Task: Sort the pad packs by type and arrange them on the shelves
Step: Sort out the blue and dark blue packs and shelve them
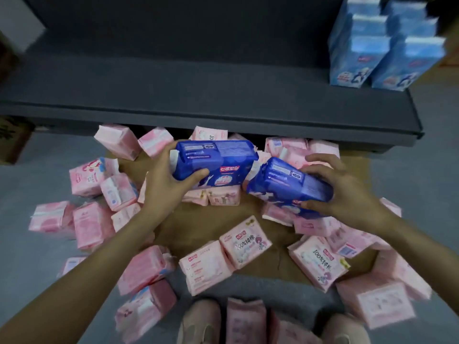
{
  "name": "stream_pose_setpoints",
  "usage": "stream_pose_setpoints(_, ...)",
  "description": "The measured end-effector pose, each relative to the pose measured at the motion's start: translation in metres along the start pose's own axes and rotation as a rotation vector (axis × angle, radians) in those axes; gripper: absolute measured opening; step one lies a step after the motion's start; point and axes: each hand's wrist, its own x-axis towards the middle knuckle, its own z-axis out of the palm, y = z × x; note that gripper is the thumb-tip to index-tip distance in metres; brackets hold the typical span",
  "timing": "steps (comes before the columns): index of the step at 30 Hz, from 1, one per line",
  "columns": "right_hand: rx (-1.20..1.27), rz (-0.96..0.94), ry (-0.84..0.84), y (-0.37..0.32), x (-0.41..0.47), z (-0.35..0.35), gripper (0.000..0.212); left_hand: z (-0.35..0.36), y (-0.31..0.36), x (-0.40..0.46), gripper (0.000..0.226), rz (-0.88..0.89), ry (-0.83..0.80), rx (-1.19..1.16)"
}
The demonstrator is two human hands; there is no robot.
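Note:
My left hand [166,180] grips a dark blue pad pack [218,160] by its left end, thumb under it. My right hand [340,187] grips a second dark blue pad pack [288,187] by its right end. Both packs are held above the floor pile, their inner ends almost touching. Several pink pad packs [244,242] lie scattered on a brown cardboard sheet [198,227] and the grey floor below. A dark grey shelf [198,95] stretches ahead, with several light blue pad packs [382,45] standing upright at its right end.
My two feet in beige shoes [201,321] stand at the bottom edge among pink packs. A brown carton [12,137] sits at the far left beside the shelf. More pink packs lie under the shelf's front edge [211,120].

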Motion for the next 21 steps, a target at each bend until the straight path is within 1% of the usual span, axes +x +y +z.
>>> stream_pose_setpoints(2,-0.046,-0.046,0.084,0.003,0.002,-0.02,0.058,0.004,0.015,0.02,0.063,0.034,-0.013,-0.034)
stream_pose_setpoints(4,-0.051,-0.024,0.136,0.004,0.005,-0.047,0.054,0.009,0.039,0.044,0.069,0.068,-0.034,-0.04)
stream_pose_setpoints(7,-0.041,0.001,0.213,0.002,0.008,-0.108,0.05,0.009,0.095,0.081,0.066,0.123,-0.092,-0.033)
stream_pose_setpoints(10,-0.041,0.01,0.272,-0.003,0.008,-0.157,0.054,0.006,0.153,0.101,0.062,0.226,-0.128,0.06)
stream_pose_setpoints(12,-0.107,0.019,0.325,-0.011,0.004,-0.187,0.059,0.001,0.193,0.11,0.062,0.314,-0.122,0.089)
stream_pose_setpoints(14,-0.194,0.037,0.388,-0.024,-0.004,-0.226,0.065,-0.004,0.236,0.122,0.063,0.411,-0.087,0.042)
stream_pose_setpoints(19,-0.201,0.085,0.634,-0.056,-0.031,-0.324,0.068,-0.019,0.336,0.145,0.06,0.693,0.004,-0.148)
stream_pose_setpoints(21,-0.2,0.082,0.713,-0.062,-0.038,-0.35,0.069,-0.02,0.367,0.155,0.059,0.759,0.04,-0.202)
